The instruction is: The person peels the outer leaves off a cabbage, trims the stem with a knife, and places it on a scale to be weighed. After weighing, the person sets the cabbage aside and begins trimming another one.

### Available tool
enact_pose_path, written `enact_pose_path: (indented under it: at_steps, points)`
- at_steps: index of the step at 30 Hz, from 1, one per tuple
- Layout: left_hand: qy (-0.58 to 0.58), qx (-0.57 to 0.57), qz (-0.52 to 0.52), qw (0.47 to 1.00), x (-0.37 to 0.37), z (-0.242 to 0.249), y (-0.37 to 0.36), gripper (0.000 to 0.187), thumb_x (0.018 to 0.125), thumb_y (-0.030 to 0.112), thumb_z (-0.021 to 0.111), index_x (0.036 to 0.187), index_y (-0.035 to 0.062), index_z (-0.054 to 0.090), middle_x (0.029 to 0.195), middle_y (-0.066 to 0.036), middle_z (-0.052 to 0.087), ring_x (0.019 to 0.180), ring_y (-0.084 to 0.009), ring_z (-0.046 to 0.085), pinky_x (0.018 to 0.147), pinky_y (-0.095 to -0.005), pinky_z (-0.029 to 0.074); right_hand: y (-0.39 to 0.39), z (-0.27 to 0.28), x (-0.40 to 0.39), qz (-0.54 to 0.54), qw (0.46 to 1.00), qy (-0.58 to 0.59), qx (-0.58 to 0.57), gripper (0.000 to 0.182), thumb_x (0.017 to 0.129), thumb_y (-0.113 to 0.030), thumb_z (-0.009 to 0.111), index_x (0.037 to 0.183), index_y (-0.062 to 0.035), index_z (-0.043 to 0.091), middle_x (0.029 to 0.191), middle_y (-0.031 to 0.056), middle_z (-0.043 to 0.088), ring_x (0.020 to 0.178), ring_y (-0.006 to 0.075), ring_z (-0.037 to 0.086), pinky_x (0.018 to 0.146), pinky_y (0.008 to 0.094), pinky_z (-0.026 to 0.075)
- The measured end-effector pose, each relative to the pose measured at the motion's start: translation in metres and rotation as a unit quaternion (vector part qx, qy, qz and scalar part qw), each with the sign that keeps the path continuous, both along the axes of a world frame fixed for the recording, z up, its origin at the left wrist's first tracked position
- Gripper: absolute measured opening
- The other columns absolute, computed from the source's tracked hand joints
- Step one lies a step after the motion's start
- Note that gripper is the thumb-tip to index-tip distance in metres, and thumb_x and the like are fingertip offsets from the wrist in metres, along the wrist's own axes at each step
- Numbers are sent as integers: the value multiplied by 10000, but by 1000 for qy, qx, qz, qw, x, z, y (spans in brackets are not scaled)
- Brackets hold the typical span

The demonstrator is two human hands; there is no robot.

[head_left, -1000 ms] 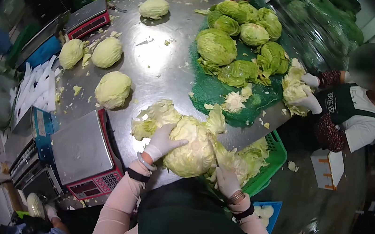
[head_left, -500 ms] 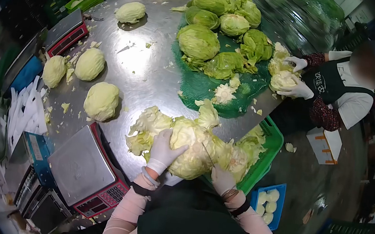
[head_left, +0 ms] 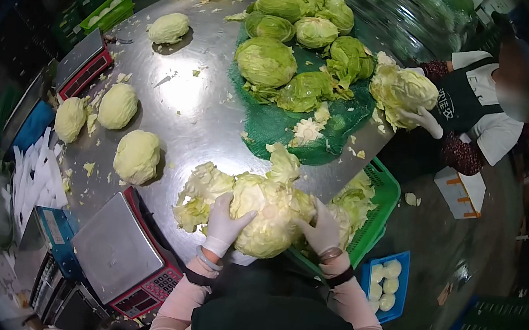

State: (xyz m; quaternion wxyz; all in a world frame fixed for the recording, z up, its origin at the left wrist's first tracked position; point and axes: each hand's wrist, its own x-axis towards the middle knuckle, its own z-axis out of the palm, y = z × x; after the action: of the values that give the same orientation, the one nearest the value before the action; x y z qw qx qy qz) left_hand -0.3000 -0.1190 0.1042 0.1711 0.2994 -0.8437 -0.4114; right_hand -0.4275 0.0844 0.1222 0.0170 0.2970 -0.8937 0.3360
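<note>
A pale cabbage [head_left: 268, 215] with its cut stem end facing up sits at the near edge of the steel table, between my two gloved hands. My left hand [head_left: 228, 225] is pressed around its left side, thumb on top. Around the right side curves my right hand [head_left: 325, 230], its fingers partly behind leaves. No knife shows now; whether one is tucked in the right palm is hidden. Loose outer leaves [head_left: 197, 193] lie left of the cabbage, and one leaf [head_left: 284, 165] sticks out behind it.
A scale [head_left: 113, 245] stands at left, near trimmed cabbages [head_left: 137, 157]. Untrimmed cabbages [head_left: 265, 61] lie on green netting [head_left: 268, 135]. At right are a green crate [head_left: 385, 201] with leaves and a blue crate [head_left: 398, 303]. A co-worker [head_left: 486, 107] handles a cabbage at the right edge.
The knife blade seen in my right hand is out of sight, and that hand has moved up onto the cabbage's right side. The co-worker's cabbage has been turned, showing more leaves.
</note>
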Motion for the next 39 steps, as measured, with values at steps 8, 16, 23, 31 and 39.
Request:
enact_pose_path:
  at_steps: [8,16,23,31,39]
  points:
    - [39,160,21,986,28,-42,-12,565,759,235,706,1183,-67,485,1151,-182,527,1101,-284,488,955,-350,377,-35,-59,-67,-60,977,-154,136,432,804,-376,564,1087,-53,524,866,235,629,774,409,609,698,471,493]
    - [104,314,78,940,42,-55,-6,490,844,156,582,1257,-67,443,1245,-167,502,1152,-241,468,1000,-315,339,2,-21,-65,-35,952,-260,-161,332,765,-247,697,983,-37,560,711,79,612,607,197,590,546,313,468]
    - [42,258,77,962,30,-51,-7,483,871,199,569,1253,-69,448,1244,-174,508,1145,-241,478,991,-315,352,35,-30,33,-12,785,-593,-176,492,743,-142,731,1149,-3,490,760,36,579,472,71,495,400,209,391]
    - [164,354,130,912,8,-24,72,642,888,206,572,1387,-19,237,1398,-167,313,1271,-246,328,1042,-328,285,-35,-32,-78,9,873,-456,-169,427,859,-152,613,1256,-47,496,895,96,618,608,98,548,490,257,444]
    - [-11,126,67,990,-25,23,0,494,811,272,679,1186,-10,528,1174,-158,577,1043,-233,567,899,-314,439,6,41,-96,72,909,-399,-96,286,942,-216,448,1134,-25,542,760,47,613,468,88,494,460,224,407]
